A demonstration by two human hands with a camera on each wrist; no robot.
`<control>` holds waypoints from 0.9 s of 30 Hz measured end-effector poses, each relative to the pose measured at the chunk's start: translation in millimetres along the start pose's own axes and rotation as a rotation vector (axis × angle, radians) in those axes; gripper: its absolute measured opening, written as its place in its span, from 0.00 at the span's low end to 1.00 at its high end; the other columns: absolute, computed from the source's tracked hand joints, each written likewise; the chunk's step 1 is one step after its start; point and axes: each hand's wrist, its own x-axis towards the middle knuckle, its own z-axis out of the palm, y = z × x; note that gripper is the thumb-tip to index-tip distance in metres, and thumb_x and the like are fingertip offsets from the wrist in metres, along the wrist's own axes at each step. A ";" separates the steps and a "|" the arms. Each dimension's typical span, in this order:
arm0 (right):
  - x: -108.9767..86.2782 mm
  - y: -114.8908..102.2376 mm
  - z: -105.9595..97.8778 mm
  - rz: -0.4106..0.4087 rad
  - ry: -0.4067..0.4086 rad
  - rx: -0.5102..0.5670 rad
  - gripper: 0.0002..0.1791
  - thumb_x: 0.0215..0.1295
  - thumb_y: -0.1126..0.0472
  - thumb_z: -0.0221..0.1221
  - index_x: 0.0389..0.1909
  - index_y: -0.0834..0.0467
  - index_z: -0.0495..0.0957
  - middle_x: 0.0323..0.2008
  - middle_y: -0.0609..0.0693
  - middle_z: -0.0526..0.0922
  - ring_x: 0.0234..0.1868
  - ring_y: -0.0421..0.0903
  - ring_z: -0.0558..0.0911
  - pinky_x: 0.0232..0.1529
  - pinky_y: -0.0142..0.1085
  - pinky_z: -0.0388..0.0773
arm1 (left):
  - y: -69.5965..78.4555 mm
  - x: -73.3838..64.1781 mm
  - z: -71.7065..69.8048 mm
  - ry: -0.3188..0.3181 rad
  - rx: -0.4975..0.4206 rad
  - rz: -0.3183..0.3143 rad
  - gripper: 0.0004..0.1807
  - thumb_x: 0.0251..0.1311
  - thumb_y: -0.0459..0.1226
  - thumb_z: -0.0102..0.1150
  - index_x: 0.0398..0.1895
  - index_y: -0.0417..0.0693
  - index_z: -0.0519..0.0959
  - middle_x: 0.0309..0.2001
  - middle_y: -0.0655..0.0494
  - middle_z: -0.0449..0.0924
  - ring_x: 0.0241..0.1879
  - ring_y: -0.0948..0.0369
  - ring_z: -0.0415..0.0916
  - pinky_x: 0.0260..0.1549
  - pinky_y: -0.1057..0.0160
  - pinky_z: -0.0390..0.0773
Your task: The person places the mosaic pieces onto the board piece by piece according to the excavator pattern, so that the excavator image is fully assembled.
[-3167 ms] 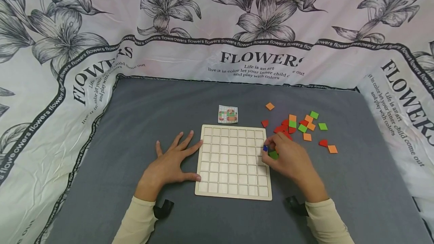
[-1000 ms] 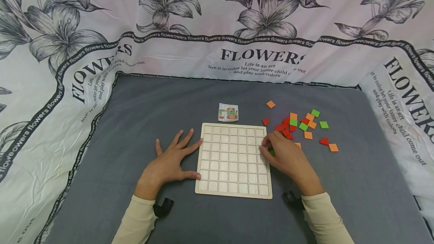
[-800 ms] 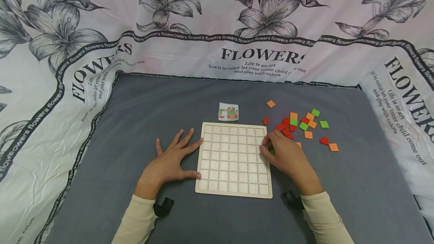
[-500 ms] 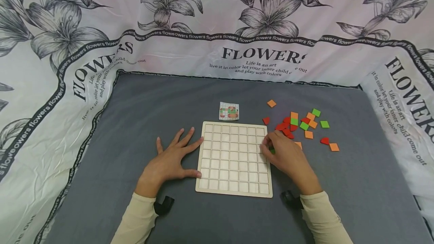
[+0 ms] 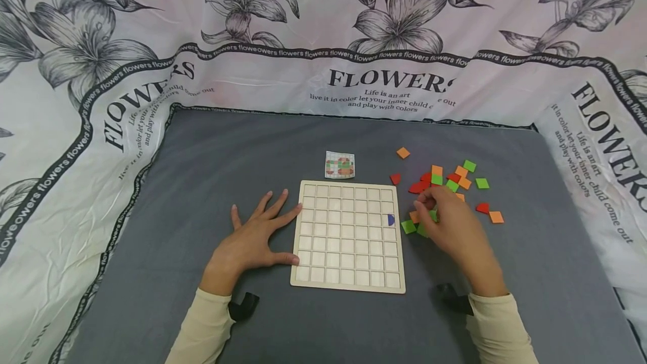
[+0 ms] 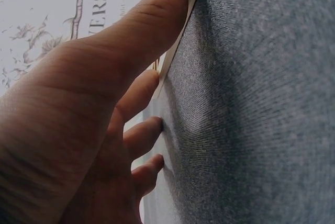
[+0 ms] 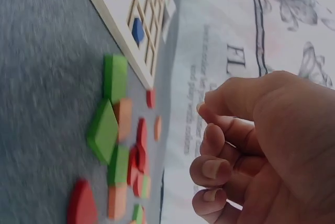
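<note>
A pale wooden grid board (image 5: 335,232) lies on the grey cloth. My left hand (image 5: 247,243) is spread at its left edge, with thumb and index finger touching the rim. In one cell near the right edge sits a small dark blue half-round piece (image 5: 391,219). My right hand (image 5: 457,229) hovers just right of the board over scattered tiles, fingers loosely curled. The right wrist view shows nothing between its fingertips. Green tiles (image 5: 408,227) lie under and beside that hand, which partly hides them.
A small printed pattern card (image 5: 340,165) lies behind the board. Several red pieces (image 5: 396,178), orange tiles (image 5: 496,217) and green tiles are scattered to the right, some overlapping. A flower-printed cloth (image 5: 394,89) stands around the back and sides.
My right hand carried the blue piece onto the board, let it go in a right-side cell, and moved right over the tiles. My left hand has stayed at the board's edge.
</note>
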 end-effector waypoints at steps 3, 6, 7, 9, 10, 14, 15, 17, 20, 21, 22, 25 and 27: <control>-3.4 6.9 -8.5 0.021 0.022 -0.010 0.07 0.74 0.58 0.66 0.47 0.57 0.82 0.39 0.50 0.81 0.28 0.46 0.73 0.28 0.40 0.73 | 0.2 0.7 -0.5 -0.002 0.000 -0.001 0.61 0.47 0.68 0.77 0.85 0.68 0.60 0.87 0.55 0.43 0.85 0.43 0.35 0.63 0.13 0.26; -7.8 14.5 -16.0 0.038 0.037 -0.018 0.09 0.73 0.60 0.66 0.49 0.57 0.83 0.38 0.50 0.81 0.26 0.45 0.72 0.26 0.39 0.72 | 0.2 1.2 -0.5 -0.004 -0.001 -0.002 0.61 0.46 0.68 0.77 0.85 0.68 0.60 0.87 0.55 0.43 0.85 0.43 0.35 0.63 0.13 0.25; -9.0 17.1 -18.2 0.038 0.039 -0.021 0.09 0.73 0.61 0.66 0.50 0.57 0.83 0.38 0.50 0.82 0.26 0.45 0.72 0.25 0.39 0.71 | 0.2 1.3 -0.5 -0.006 -0.002 -0.002 0.61 0.46 0.68 0.77 0.85 0.68 0.60 0.87 0.56 0.43 0.85 0.43 0.35 0.63 0.13 0.25; -11.5 22.4 -21.8 0.037 0.042 -0.030 0.10 0.73 0.62 0.66 0.51 0.58 0.84 0.38 0.51 0.82 0.26 0.45 0.72 0.25 0.38 0.71 | 0.1 1.3 -0.4 -0.009 0.000 -0.003 0.61 0.46 0.68 0.77 0.85 0.68 0.60 0.87 0.56 0.43 0.85 0.43 0.35 0.63 0.13 0.26; -12.6 24.9 -23.5 0.036 0.043 -0.036 0.10 0.72 0.63 0.66 0.52 0.58 0.84 0.39 0.51 0.81 0.26 0.45 0.72 0.25 0.38 0.71 | 0.1 1.3 -0.4 -0.010 0.000 -0.003 0.61 0.46 0.68 0.77 0.85 0.68 0.60 0.87 0.56 0.43 0.85 0.43 0.35 0.63 0.13 0.26; -16.8 35.0 -28.0 0.026 0.033 -0.056 0.13 0.70 0.64 0.68 0.53 0.60 0.84 0.41 0.53 0.81 0.28 0.44 0.72 0.26 0.38 0.69 | 0.1 0.9 -0.4 -0.013 0.002 -0.005 0.61 0.47 0.68 0.77 0.85 0.68 0.59 0.87 0.55 0.43 0.85 0.43 0.35 0.63 0.13 0.25; -17.9 37.1 -28.8 0.024 0.029 -0.056 0.14 0.70 0.64 0.68 0.54 0.61 0.84 0.41 0.53 0.80 0.28 0.44 0.71 0.25 0.37 0.68 | 0.2 0.8 -0.4 -0.012 0.000 -0.005 0.61 0.47 0.68 0.77 0.85 0.68 0.59 0.87 0.55 0.42 0.85 0.43 0.35 0.63 0.13 0.25; -19.7 40.4 -30.5 0.021 0.021 -0.061 0.15 0.69 0.64 0.69 0.55 0.62 0.83 0.41 0.53 0.80 0.29 0.45 0.71 0.25 0.37 0.67 | 0.6 0.9 -0.7 -0.011 -0.004 -0.005 0.61 0.47 0.67 0.77 0.85 0.68 0.59 0.87 0.55 0.43 0.85 0.43 0.35 0.63 0.13 0.25; -22.3 45.0 -31.8 0.013 0.010 -0.064 0.17 0.69 0.64 0.70 0.57 0.62 0.83 0.41 0.52 0.80 0.32 0.46 0.73 0.26 0.38 0.68 | 1.4 1.1 -1.2 -0.011 -0.007 -0.002 0.61 0.47 0.67 0.77 0.85 0.68 0.59 0.87 0.55 0.43 0.85 0.43 0.35 0.63 0.13 0.25; -22.9 46.4 -32.0 0.009 0.007 -0.068 0.18 0.68 0.65 0.70 0.57 0.62 0.83 0.41 0.52 0.80 0.33 0.47 0.75 0.27 0.39 0.70 | 1.6 1.2 -1.3 -0.013 -0.007 -0.002 0.61 0.47 0.67 0.77 0.85 0.68 0.59 0.87 0.55 0.42 0.85 0.43 0.34 0.63 0.13 0.25; -23.4 47.8 -32.0 0.003 0.002 -0.071 0.18 0.68 0.65 0.70 0.57 0.62 0.83 0.41 0.53 0.80 0.35 0.49 0.76 0.29 0.41 0.72 | 1.6 1.3 -1.3 -0.015 -0.008 -0.002 0.61 0.47 0.67 0.77 0.85 0.68 0.59 0.87 0.55 0.42 0.85 0.43 0.34 0.63 0.13 0.24; -23.5 52.4 -30.7 -0.009 -0.025 -0.075 0.21 0.67 0.65 0.72 0.59 0.63 0.82 0.45 0.57 0.82 0.41 0.54 0.81 0.37 0.52 0.79 | 1.3 1.5 -0.9 -0.021 -0.009 -0.004 0.61 0.47 0.67 0.77 0.85 0.69 0.58 0.87 0.56 0.42 0.85 0.43 0.34 0.63 0.13 0.24; -23.2 54.4 -29.8 -0.004 -0.050 -0.075 0.22 0.67 0.65 0.72 0.60 0.63 0.81 0.48 0.59 0.82 0.44 0.57 0.82 0.46 0.61 0.79 | 0.7 1.4 -0.6 -0.024 -0.009 -0.005 0.61 0.48 0.67 0.77 0.85 0.69 0.58 0.87 0.56 0.41 0.85 0.43 0.34 0.63 0.13 0.24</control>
